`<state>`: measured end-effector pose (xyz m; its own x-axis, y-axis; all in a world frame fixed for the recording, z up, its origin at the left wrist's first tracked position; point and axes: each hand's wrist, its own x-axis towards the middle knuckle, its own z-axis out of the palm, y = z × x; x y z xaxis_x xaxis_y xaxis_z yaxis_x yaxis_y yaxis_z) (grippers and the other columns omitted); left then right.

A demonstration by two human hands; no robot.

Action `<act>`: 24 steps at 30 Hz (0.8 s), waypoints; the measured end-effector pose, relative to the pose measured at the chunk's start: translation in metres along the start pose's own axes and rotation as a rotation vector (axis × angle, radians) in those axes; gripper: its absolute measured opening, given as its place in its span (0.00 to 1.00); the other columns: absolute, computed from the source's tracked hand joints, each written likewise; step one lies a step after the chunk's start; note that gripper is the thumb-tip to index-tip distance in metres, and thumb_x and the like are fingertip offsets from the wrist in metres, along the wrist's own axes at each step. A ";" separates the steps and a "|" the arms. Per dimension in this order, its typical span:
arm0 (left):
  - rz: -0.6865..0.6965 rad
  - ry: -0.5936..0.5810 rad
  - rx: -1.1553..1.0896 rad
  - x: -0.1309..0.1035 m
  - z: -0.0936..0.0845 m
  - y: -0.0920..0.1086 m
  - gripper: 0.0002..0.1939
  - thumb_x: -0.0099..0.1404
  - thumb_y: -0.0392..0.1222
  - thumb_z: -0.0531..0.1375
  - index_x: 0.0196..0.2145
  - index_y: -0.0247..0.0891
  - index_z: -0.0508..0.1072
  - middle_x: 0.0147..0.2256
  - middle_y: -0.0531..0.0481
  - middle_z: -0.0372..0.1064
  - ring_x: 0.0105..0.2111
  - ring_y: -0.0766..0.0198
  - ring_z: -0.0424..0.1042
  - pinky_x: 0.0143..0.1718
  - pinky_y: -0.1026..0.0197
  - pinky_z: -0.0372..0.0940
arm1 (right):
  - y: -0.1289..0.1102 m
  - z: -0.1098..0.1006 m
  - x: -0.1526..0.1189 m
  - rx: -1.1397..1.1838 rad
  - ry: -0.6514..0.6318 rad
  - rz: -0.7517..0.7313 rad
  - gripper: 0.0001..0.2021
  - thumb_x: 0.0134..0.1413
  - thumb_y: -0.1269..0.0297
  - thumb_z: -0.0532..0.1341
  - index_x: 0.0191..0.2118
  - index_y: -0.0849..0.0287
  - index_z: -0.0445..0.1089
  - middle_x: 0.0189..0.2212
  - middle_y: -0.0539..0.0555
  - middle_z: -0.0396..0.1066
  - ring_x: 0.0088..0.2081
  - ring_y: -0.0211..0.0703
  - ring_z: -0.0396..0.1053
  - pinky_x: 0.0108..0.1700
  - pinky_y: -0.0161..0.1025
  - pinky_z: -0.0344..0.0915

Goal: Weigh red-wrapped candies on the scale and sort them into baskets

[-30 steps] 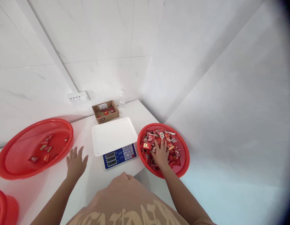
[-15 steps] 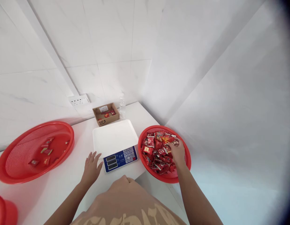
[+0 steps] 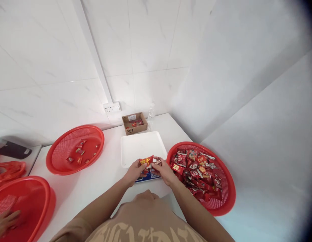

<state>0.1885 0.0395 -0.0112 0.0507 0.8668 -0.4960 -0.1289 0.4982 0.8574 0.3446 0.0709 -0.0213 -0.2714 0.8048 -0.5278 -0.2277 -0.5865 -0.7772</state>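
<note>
Above the keypad of the digital scale point(image 3: 143, 143), my two hands are close together. My left hand point(image 3: 133, 172) pinches a red snack packet with yellow print point(image 3: 147, 160). Between the fingers of my right hand point(image 3: 166, 172) is a dark red-brown snack packet point(image 3: 158, 162); its lower part is hidden by the fingers. The scale has a white pan with nothing on it and a blue panel partly covered by my hands. On my right, a red mesh basket point(image 3: 230, 188) holds many red snack packets point(image 3: 196, 173).
A cardboard box point(image 3: 134, 129) with a few packets and a clear plastic bottle point(image 3: 151, 112) stand by the wall. Left are a red basket point(image 3: 67, 134) with several packets, another red basket point(image 3: 46, 198) with another person's hand point(image 3: 6, 222) inside, and a dark cylinder point(image 3: 14, 149).
My right hand has come out of the right basket with packets and met my left hand over the scale. My left hand has closed on a packet. The view has shifted left.
</note>
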 end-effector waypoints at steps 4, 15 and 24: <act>0.035 0.159 -0.061 0.017 -0.019 0.013 0.24 0.54 0.56 0.61 0.43 0.38 0.67 0.39 0.45 0.70 0.34 0.64 0.70 0.33 0.63 0.66 | 0.002 -0.001 0.012 -0.036 0.077 0.014 0.22 0.37 0.66 0.68 0.41 0.53 0.62 0.26 0.45 0.64 0.29 0.35 0.68 0.29 0.31 0.67; -0.131 0.264 0.133 0.012 -0.034 -0.005 0.42 0.56 0.52 0.61 0.62 0.40 0.45 0.44 0.40 0.68 0.35 0.63 0.70 0.36 0.60 0.66 | 0.006 0.007 0.034 -0.019 -0.062 0.019 0.42 0.36 0.63 0.69 0.59 0.44 0.52 0.59 0.58 0.52 0.47 0.39 0.68 0.48 0.39 0.66; -0.167 0.227 0.159 -0.024 -0.065 -0.039 0.31 0.49 0.55 0.62 0.48 0.36 0.65 0.38 0.44 0.70 0.34 0.63 0.70 0.37 0.59 0.65 | 0.000 -0.101 0.005 -0.610 0.367 -0.358 0.19 0.46 0.64 0.58 0.47 0.58 0.67 0.46 0.57 0.69 0.48 0.44 0.67 0.53 0.45 0.61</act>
<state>0.1280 -0.0018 -0.0421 -0.1662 0.7549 -0.6344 0.0203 0.6458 0.7632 0.4376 0.0839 -0.0584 0.0709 0.9758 -0.2069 0.3377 -0.2186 -0.9155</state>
